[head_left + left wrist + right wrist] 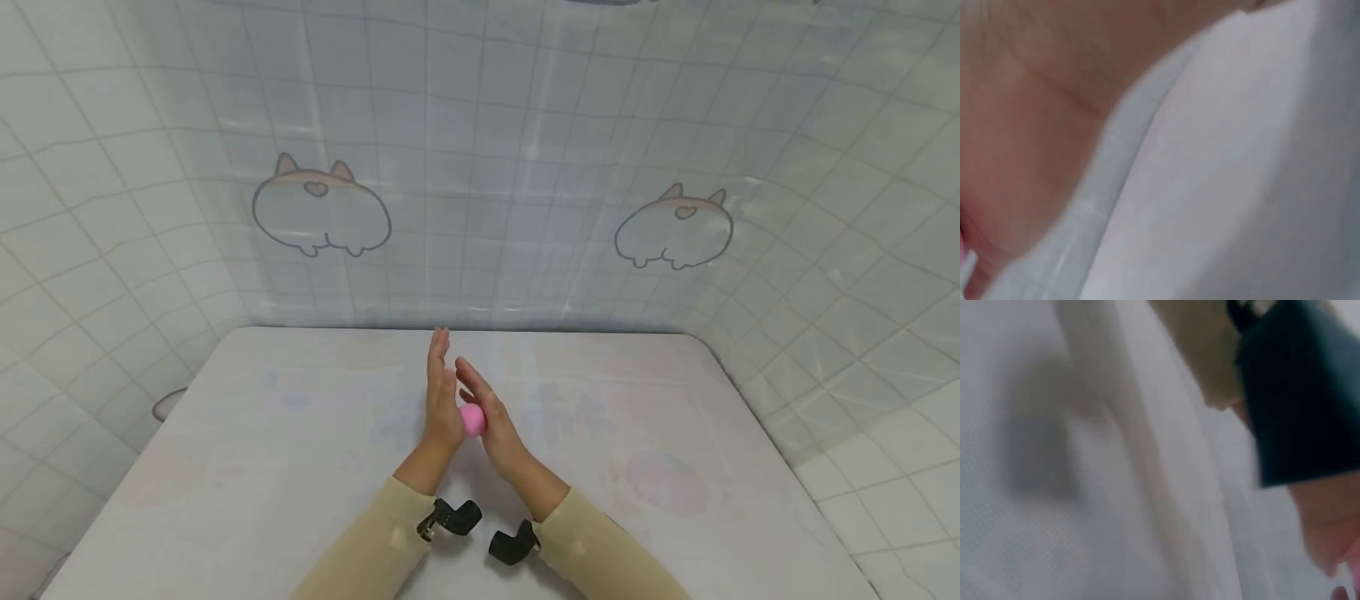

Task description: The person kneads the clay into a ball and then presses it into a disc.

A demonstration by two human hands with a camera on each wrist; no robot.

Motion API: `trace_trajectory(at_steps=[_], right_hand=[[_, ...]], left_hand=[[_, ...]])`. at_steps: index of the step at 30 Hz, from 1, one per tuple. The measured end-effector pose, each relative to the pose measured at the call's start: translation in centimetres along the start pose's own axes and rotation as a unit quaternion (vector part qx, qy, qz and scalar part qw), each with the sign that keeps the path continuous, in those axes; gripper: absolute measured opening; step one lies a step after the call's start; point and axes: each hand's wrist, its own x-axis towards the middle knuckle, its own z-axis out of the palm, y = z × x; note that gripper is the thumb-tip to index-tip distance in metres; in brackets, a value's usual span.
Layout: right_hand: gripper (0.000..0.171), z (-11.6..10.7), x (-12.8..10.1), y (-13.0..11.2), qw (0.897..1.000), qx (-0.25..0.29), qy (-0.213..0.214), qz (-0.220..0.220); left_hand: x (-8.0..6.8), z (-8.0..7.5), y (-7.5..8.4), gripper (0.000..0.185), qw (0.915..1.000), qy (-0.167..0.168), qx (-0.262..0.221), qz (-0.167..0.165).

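Note:
A smooth pink ball (472, 420) sits between the two palms, over the middle of the table (300, 483). My left hand (442, 400) stands on edge with its fingers straight and pointing away, its palm against the ball's left side. From the right, my right hand (491, 417) leans in at a slant, fingers extended, palm pressed to the other side. The fingertips of the two hands come close together beyond the ball. In the left wrist view the left hand (1029, 150) fills the upper left; only slivers of pink show in the wrist views.
Black wrist cameras (459, 517) stick out inward from both beige sleeves (375, 542), close to each other. A tiled-pattern sheet (487, 167) with cartoon animal drawings rises behind the table's back edge and along both sides.

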Motion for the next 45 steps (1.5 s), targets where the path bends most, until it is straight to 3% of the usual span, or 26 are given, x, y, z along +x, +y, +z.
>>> trace_trajectory(at_steps=[4, 12, 19, 24, 28, 32, 37, 45], right_hand=[[0.072, -0.1, 0.2, -0.5, 1.0, 0.012, 0.016, -0.019], [0.076, -1.0, 1.1, -1.1, 0.996, -0.016, 0.083, -0.028], [0.079, -2.0, 1.6, -0.5, 0.992, -0.018, 0.125, 0.009], [0.081, -2.5, 1.7, 0.3, 0.989, -0.011, 0.146, 0.025], [0.078, -2.7, 1.7, 0.9, 0.991, -0.016, 0.131, 0.034], [0.077, -2.5, 1.6, 1.5, 0.994, -0.024, 0.096, 0.037], [0.078, -1.9, 1.5, 1.6, 0.997, -0.032, 0.061, 0.027], [0.072, -0.6, 1.1, 0.9, 0.999, -0.009, 0.03, 0.034]], left_hand=[[-0.2, -0.3, -0.8, 0.054, 0.9991, -0.026, 0.028, -0.02], [-1.3, -0.1, -1.1, 0.064, 0.9851, -0.157, 0.068, -0.02], [-1.9, 0.2, 0.0, 0.075, 0.9685, -0.246, 0.031, -0.025], [-2.1, 0.2, 0.7, 0.075, 0.96, -0.278, -0.004, -0.036], [-1.8, 0.3, 0.7, 0.077, 0.962, -0.27, -0.032, -0.023], [-1.2, 0.5, 0.6, 0.076, 0.971, -0.235, -0.04, 0.012], [-0.7, 0.6, 0.6, 0.073, 0.9835, -0.181, -0.006, 0.01], [0.2, 0.3, 0.2, 0.077, 0.9943, -0.092, 0.054, 0.0]])
